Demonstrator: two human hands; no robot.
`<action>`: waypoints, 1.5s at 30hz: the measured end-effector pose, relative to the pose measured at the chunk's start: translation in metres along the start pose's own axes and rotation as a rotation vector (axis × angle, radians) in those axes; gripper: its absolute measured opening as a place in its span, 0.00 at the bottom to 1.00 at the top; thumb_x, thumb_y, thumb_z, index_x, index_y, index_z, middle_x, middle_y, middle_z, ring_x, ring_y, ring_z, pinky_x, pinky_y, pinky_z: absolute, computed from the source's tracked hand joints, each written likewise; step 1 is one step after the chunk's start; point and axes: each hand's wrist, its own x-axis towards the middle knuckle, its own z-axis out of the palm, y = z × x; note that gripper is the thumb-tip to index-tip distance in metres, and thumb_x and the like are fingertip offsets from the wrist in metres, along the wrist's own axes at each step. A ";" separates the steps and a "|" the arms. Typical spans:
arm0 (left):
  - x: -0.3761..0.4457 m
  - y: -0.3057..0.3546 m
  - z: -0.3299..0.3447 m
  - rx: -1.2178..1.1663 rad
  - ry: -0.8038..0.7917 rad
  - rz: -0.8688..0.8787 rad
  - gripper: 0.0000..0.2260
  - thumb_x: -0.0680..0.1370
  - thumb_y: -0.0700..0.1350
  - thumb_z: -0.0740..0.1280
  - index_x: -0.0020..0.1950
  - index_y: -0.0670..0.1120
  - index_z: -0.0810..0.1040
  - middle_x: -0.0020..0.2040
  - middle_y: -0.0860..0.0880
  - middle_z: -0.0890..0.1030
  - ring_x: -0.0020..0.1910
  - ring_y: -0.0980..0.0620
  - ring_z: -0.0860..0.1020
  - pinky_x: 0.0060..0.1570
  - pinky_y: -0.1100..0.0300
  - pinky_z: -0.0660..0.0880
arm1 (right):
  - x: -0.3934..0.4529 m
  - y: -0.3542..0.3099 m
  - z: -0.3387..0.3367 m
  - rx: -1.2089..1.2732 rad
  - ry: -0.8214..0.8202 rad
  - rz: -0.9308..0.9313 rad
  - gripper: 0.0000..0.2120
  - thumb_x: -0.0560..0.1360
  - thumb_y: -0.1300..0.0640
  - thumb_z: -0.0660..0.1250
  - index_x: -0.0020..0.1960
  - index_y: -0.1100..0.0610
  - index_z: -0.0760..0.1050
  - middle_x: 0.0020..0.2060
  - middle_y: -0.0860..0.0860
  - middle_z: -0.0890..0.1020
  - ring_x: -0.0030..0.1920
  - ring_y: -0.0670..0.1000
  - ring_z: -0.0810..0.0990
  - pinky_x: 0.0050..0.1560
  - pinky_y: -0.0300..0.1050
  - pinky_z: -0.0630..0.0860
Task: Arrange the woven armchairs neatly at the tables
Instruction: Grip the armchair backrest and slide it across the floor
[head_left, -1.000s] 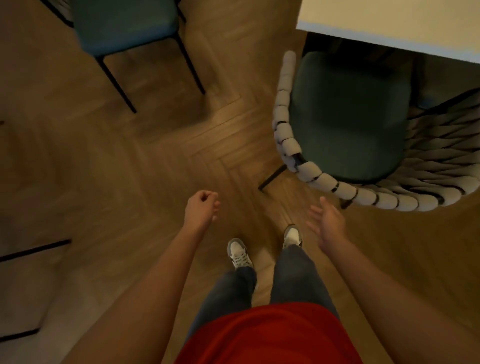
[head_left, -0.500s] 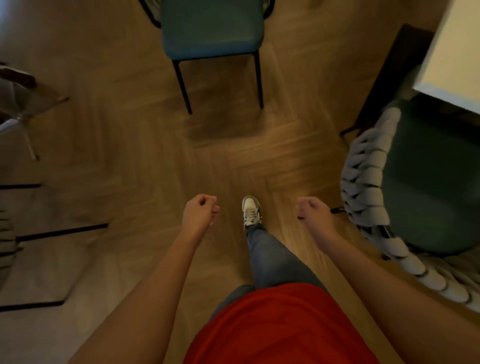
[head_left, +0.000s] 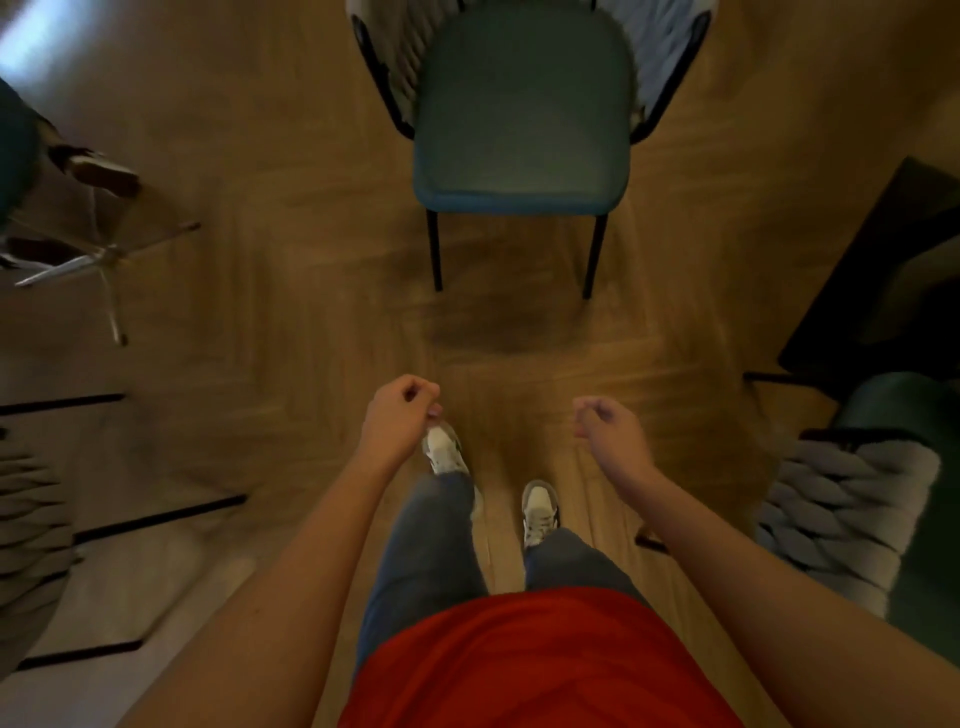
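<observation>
1. Armchair w/ teal seat (head_left: 524, 119) stands on the wood floor (head_left: 260, 322), top centre of view, straight ahead of the person. Front edge of seat faces the person; two black front legs visible, woven back/arms partly cut by the top edge.
2. Left hand (head_left: 397, 423) – fingers curled in, holding nothing. In the air above the floor, short of the chair's front legs, well apart from it.
3. Right hand (head_left: 610, 431) – same: fingers curled, nothing in it, not touching anything. Level w/ the left hand, chair ahead and between them.
4. 2nd armchair (head_left: 857, 509) at the right edge, near the right forearm but apart from it; grey woven arm toward the person, dark green seat beyond.
5. Dark table base (head_left: 872, 291) on the floor at the right edge, just behind the 2nd chair.
6. Left edge: thin black chair legs + bit of woven weave (head_left: 31, 519), blurred; metal tripod-type stand (head_left: 104, 260) upper left.
7. Person in red shirt, jeans, white sneakers, both feet on the floor below the hands.
</observation>
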 end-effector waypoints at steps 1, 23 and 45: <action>0.017 0.008 -0.009 0.004 -0.007 0.007 0.08 0.82 0.43 0.63 0.44 0.48 0.78 0.41 0.45 0.83 0.37 0.52 0.80 0.38 0.61 0.74 | 0.013 -0.012 0.010 0.011 -0.004 -0.001 0.06 0.82 0.53 0.61 0.53 0.52 0.76 0.47 0.48 0.81 0.48 0.46 0.80 0.44 0.40 0.74; 0.374 0.240 -0.214 0.284 -0.131 0.227 0.07 0.80 0.42 0.65 0.43 0.47 0.80 0.37 0.48 0.83 0.38 0.49 0.82 0.44 0.54 0.78 | 0.273 -0.322 0.202 0.071 0.154 0.018 0.04 0.79 0.55 0.65 0.47 0.53 0.78 0.44 0.50 0.82 0.49 0.53 0.81 0.50 0.46 0.76; 0.681 0.477 -0.286 0.873 -0.465 0.762 0.08 0.82 0.48 0.62 0.43 0.55 0.73 0.35 0.59 0.74 0.34 0.60 0.73 0.31 0.66 0.63 | 0.504 -0.596 0.279 0.341 0.487 0.126 0.03 0.80 0.56 0.65 0.53 0.53 0.76 0.45 0.48 0.80 0.49 0.49 0.79 0.48 0.41 0.71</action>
